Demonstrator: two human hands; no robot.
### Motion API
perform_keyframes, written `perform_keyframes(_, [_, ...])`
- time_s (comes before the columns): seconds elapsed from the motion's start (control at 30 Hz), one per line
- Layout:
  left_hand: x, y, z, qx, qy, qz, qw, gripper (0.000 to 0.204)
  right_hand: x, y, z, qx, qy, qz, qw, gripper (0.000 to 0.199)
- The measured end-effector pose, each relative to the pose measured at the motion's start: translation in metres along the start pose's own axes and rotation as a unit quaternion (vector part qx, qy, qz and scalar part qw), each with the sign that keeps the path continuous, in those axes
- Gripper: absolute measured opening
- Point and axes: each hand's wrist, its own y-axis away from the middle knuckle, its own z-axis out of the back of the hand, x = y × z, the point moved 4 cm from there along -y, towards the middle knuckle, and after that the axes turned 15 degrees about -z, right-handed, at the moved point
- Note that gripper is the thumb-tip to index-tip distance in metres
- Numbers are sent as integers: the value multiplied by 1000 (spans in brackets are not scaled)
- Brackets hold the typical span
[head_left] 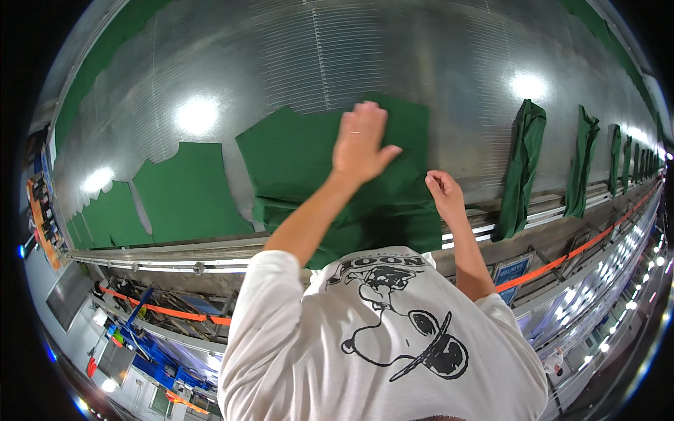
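Note:
A green fabric panel [302,144] lies on the grey, line-marked table in front of me. Its upper part is spread flat, while its lower part bunches in folds at the table's near edge, close to my shirt. My left hand [360,144] rests on the upper part, palm down, fingers stretched and thumb out. Beside the panel's right edge is my right hand [447,193], its fingers curled and thumb against them. Whether the cloth edge is pinched there cannot be made out.
Flat green panels [186,186] lie in a row to the left. To the right, several narrow folded green pieces [523,168] hang over the near edge. Metal rails [168,256] run along that edge, with an orange strip [562,259] below. More green fabric [116,42] lines the far side.

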Motion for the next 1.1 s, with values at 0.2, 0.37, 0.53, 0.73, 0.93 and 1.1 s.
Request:
perform_keyframes(0.2, [-93, -43, -93, -129, 21, -156, 979, 83, 0, 29, 15, -31, 53, 29, 998, 28])
perform_keyframes(0.37, [-4, 39, -2, -121, 10, -12, 992, 77, -38, 28, 33, -60, -4, -8, 998, 28])
perform_keyframes(0.53, [89, 197, 19, -138, -156, 196, 958, 80, -44, 31, 33, -75, 6, 39, 996, 29])
perform_keyframes(0.73, [22, 126, 1, -150, -48, 159, 975, 86, -65, 50, 21, -99, 64, 60, 991, 33])
perform_keyframes(0.93, [-116, 70, -87, -71, 88, -172, 979, 85, -66, 101, 40, -123, 44, 80, 988, 32])
perform_keyframes(1.1, [-118, 168, -42, -127, 368, -91, 917, 53, -129, 134, 53, -59, -22, -13, 998, 26])
